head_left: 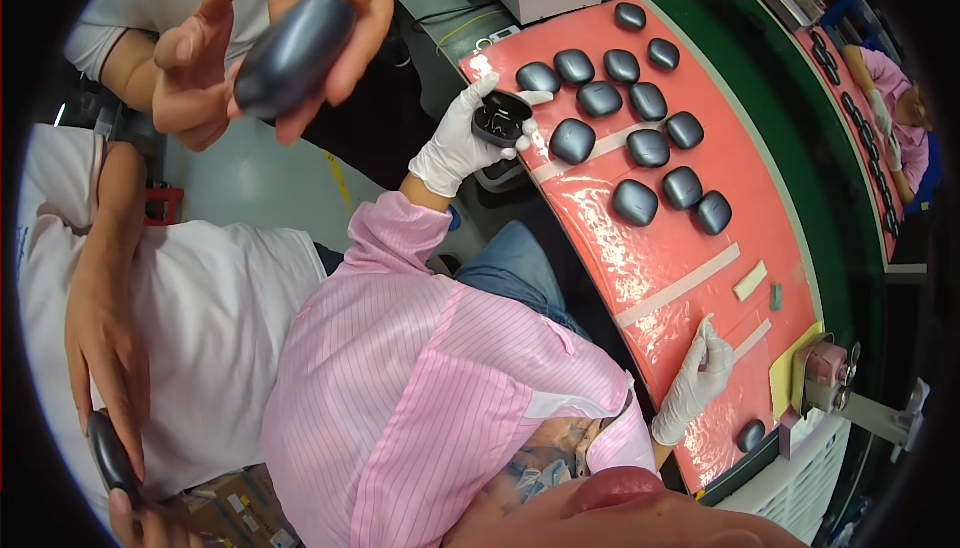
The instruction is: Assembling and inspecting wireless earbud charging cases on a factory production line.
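The red-covered worktop (660, 253) is the largest item I can see from here; its near edge is on the side of the person in pink (390, 368). A white bench unit (565, 0) stands just off its left end.

Left hand (453, 141): gloved, just outside the near edge, toward the left end; fingers closed around the open case. Right hand (695, 388): gloved, at the near edge toward the right end; fingers drawn together. Whether they pinch anything cannot be told.

Closed cases (599, 99): thirteen, spread over the left half between near and far edges. One single case (750, 436) lies at the right end.

Open case (500, 122): carried in the left hand, beside the near edge. Lid (508, 102) raised toward the left end; dark interior (494, 131) faces up. The long axis appears to follow the hinge, from near side toward far edge.

Step in hand, as judged: holding the case open, interior exposed. Any next move calls for a steady grip, fingertips clear of the lid.

Smallest: a pale strip (750, 281) near the far edge.
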